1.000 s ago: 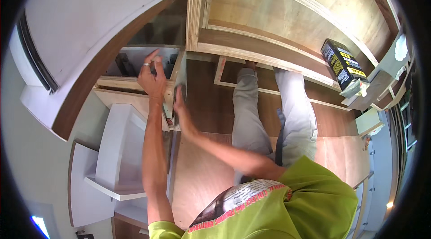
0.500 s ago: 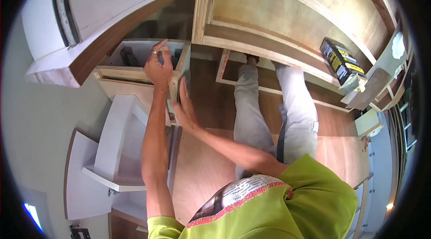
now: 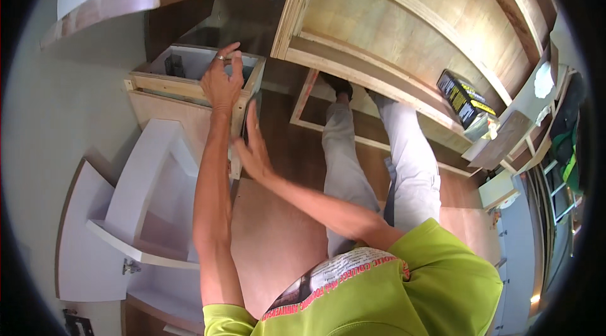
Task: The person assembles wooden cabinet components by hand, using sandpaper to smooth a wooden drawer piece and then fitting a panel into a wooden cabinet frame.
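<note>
Left hand (image 3: 222,85): at the near right corner of the open-topped plywood cabinet (image 3: 180,110), fingers apart. Right hand (image 3: 254,151): beside the cabinet's right side, fingers extended; grip indeterminable. Plywood shelf frame (image 3: 295,6): right of the cabinet.

A black-and-yellow container (image 3: 466,99) lies near the right end of an open plywood framework (image 3: 360,26), a crumpled translucent wrapping (image 3: 486,127) at its near end. Below, a slim timber frame (image 3: 303,97) rests on the brown floor (image 3: 278,105), beyond a pale wooden sheet (image 3: 271,235). At lower left, a white cabinet unit (image 3: 145,184) stands beside a grey wall (image 3: 38,115), a metal hinge (image 3: 131,266) showing. A small light (image 3: 535,299) glows at lower right.
</note>
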Demonstrator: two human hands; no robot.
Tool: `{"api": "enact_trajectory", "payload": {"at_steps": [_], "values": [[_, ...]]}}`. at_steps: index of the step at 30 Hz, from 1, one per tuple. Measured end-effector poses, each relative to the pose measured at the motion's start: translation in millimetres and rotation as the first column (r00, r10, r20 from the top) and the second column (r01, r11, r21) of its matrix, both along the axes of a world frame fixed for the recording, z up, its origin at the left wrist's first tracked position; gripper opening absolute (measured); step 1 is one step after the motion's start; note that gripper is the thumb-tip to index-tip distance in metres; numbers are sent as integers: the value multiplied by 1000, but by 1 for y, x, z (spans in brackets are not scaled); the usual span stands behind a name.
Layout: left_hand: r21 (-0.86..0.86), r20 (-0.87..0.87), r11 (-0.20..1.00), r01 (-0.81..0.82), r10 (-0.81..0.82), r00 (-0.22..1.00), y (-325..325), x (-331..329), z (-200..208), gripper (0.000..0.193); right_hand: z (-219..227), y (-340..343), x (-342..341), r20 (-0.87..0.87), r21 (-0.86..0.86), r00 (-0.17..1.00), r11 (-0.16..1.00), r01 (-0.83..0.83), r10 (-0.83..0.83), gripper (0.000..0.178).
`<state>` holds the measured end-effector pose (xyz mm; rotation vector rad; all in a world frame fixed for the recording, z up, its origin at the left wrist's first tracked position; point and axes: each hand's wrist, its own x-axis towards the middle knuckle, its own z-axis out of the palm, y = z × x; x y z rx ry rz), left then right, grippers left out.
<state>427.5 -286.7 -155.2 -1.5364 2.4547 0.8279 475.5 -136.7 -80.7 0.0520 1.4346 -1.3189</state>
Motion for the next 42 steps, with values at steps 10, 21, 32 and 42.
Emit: {"api": "enact_trajectory", "payload": {"at_steps": [10, 21, 32, 42], "values": [[70, -82, 997, -23, 28, 996, 3, 7, 1, 26, -14, 9, 4, -101, 83, 995, 996, 16, -7, 66], [301, -634, 779, -550, 594, 494, 87, 35, 72, 28, -55, 107, -172, -48, 121, 866, 864, -489, 497, 60], [808, -21, -3, -589, 999, -34, 391, 40, 36, 39, -75, 92, -238, 499, 91, 702, 776, -625, 507, 64], [936, 161, 209, 284, 464, -871, 337, 49, 54, 91, -68, 44, -177, 273, 162, 330, 295, -942, 904, 70]]}}
